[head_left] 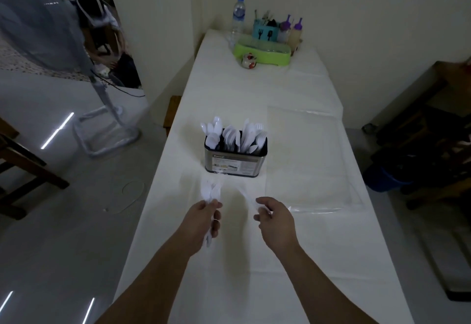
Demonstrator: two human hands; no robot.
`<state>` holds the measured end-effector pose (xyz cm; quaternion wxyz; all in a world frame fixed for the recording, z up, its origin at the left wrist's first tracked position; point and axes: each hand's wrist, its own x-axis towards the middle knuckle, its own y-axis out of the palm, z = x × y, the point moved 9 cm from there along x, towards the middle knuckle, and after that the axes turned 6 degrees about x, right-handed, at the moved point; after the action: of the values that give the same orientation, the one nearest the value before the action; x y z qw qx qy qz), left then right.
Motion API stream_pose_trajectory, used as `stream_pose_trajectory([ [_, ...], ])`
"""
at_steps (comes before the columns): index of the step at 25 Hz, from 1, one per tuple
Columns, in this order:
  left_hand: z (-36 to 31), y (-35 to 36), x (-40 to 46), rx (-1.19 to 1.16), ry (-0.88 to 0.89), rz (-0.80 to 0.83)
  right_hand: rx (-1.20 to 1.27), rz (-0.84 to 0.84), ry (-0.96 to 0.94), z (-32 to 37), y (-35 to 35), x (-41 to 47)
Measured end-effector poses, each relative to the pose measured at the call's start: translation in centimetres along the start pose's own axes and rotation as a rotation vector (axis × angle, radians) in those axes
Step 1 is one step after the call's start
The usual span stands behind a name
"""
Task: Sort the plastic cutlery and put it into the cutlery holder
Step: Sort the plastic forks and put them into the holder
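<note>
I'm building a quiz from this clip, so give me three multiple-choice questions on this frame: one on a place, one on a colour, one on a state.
1. Where does the cutlery holder stand?
A. On the table's middle, beyond both hands
B. On the floor
C. Beside the water bottle

2. What colour is the tray at the far end?
A. Red
B. Green
C. Black

3. What is the left hand doing?
A. Lying flat on the table
B. Gripping a bunch of white plastic cutlery
C. Holding the water bottle

Answers: 1 A, it stands mid-table ahead of the hands; 2 B, it is lime green; 3 B, its fingers curl round the bunch.
</note>
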<state>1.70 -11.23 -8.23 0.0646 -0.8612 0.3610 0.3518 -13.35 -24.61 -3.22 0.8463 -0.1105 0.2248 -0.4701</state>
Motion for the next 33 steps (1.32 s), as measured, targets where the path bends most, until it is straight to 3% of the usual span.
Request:
stream_pose_trajectory([
  [3, -1.4, -0.5, 0.0, 0.018, 0.028, -0.060, -0.138, -0.039, -0.053, 2.5, -3.1, 0.3],
  [6, -2.7, -0.2, -0.3, 0.106, 0.060, -0.058, -0.297, 0.182, -0.146, 6.0, -3.3, 0.3],
  [9, -3.4, 2.4, -1.1, 0.187, 0.057, 0.095, -0.197, 0.339, -0.203, 8.5, -2.7, 0.2],
  [13, -4.7, 7.1, -3.5, 0.276, 0.064, 0.334, 0.022, 0.239, -0.140, 8.5, -3.2, 0.8],
  [17, -5.1, 9.2, -4.7, 0.321, 0.034, 0.368, -0.066, 0.077, -0.168, 8.2, -4.4, 1.1],
  [19, -5.4, 9.4, -5.1, 0.438, 0.110, 0.419, -0.007, 0.082, -0.142, 8.0, -4.4, 1.2],
  [24, -5.0, 9.4, -5.7, 0.687, 0.147, 0.503, -0.078, 0.451, -0.134, 8.6, -3.0, 1.6],
  [28, -5.1, 9.5, -4.9, 0.931, 0.164, 0.457, -0.316, 0.425, -0.251, 10.1, -2.8, 2.4],
  [33, -7.2, 9.2, -2.2, 1.025, 0.545, 0.192, -0.228, 0.411, -0.150, 9.6, -2.3, 3.0],
])
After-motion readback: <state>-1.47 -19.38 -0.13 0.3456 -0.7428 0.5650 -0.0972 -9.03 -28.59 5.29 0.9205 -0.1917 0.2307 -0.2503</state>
